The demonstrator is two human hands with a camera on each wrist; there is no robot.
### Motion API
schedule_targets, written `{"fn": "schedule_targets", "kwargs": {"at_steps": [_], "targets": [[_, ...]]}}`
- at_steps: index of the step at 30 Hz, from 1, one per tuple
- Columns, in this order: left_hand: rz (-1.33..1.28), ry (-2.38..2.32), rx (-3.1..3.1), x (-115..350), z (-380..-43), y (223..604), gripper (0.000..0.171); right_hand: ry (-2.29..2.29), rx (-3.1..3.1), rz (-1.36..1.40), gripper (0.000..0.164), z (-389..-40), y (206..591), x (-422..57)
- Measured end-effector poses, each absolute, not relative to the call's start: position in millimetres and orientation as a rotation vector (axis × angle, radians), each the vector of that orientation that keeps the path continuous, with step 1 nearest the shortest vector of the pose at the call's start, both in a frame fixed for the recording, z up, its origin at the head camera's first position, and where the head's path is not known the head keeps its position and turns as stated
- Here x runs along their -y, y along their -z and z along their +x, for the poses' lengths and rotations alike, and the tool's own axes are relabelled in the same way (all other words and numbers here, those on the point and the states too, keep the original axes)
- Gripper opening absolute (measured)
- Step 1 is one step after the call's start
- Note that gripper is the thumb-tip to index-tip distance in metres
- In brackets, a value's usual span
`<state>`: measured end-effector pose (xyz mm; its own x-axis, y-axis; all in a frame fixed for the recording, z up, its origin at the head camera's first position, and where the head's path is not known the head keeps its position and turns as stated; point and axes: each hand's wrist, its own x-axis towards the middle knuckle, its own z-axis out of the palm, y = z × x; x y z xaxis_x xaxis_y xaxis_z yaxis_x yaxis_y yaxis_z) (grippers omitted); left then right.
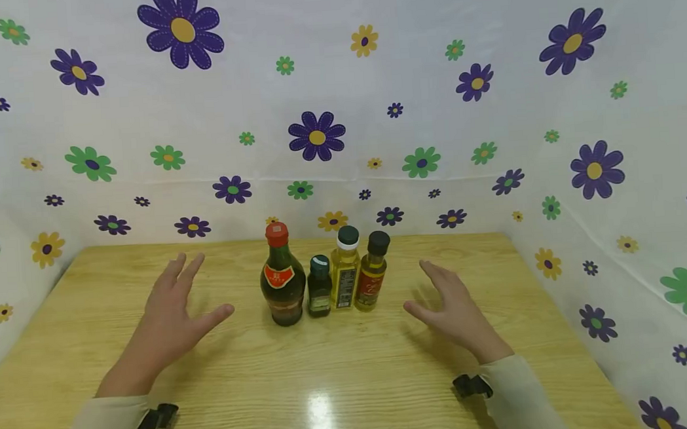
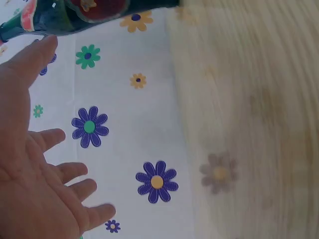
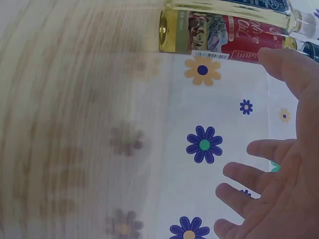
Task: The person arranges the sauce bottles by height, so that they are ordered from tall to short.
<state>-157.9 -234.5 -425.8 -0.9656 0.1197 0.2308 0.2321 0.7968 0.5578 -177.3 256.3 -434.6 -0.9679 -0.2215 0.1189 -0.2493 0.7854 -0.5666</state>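
Note:
Four bottles would be too exact a grouping to matter; several stand upright in a row on the wooden table. Leftmost is a dark, round-bellied bottle with a red cap [image 1: 284,290]. Beside it comes a small dark bottle with a green cap [image 1: 320,288]. Then follow a clear bottle of yellow oil [image 1: 345,277] and an olive oil bottle with a red label [image 3: 244,36]. My left hand [image 1: 169,320] is spread left of the row, apart from the red-capped bottle. On the other side my right hand [image 1: 457,312] is spread too, nearest the olive oil bottle. Both hands hold nothing.
The wooden table [image 1: 260,390] reaches back to a white flower-print cloth [image 1: 335,84], which also rises along the left and right sides. A black strap [image 1: 158,419] sits on the left wrist and another black strap [image 1: 472,386] on the right.

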Motion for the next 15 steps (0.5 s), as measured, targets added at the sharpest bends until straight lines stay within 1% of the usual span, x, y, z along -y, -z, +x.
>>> {"fn": "schedule_targets", "kwargs": {"at_steps": [5,9,11,15], "targets": [[-0.341,1.165,2.777,222.1,-152.8,422.7,0.099,-1.133,2.921,0.387,0.083,-174.6,434.6,-253.7],[-0.407,1.344,2.714,212.0,-148.5,423.6,0.088,-1.244,2.891,0.437,0.072,-175.3,434.6,-249.4],[-0.456,1.416,2.668,205.7,-148.0,425.0,0.083,-1.257,2.878,0.458,0.07,-176.0,434.3,-248.2],[-0.519,1.504,2.597,192.3,-150.1,429.6,0.075,-1.292,2.851,0.481,0.071,-177.1,435.9,-245.7]]}}
